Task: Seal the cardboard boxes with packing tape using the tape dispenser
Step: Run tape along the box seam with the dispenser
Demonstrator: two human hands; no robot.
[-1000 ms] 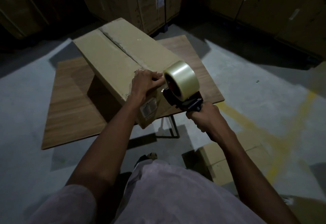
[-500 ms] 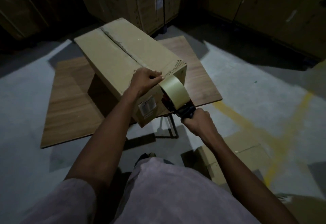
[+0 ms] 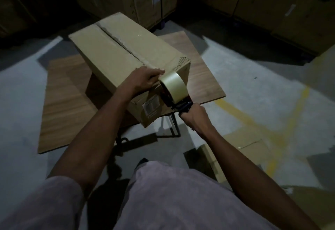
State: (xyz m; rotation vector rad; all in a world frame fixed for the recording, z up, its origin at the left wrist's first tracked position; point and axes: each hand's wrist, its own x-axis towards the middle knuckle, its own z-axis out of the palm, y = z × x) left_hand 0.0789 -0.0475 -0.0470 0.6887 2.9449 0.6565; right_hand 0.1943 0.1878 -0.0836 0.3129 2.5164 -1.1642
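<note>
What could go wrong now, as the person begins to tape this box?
The cardboard box overhangs the near edge of the wooden board, so a hard pull might tip it. The left hand rests right beside the tape dispenser that the right hand grips, so its fingers could get caught.

A long brown cardboard box (image 3: 125, 61) lies angled on a wooden desk (image 3: 63, 103), top flaps closed along a centre seam, a label on its near end. A tape dispenser (image 3: 175, 93) with a pale tape roll (image 3: 173, 86) sits against that near end.
</note>
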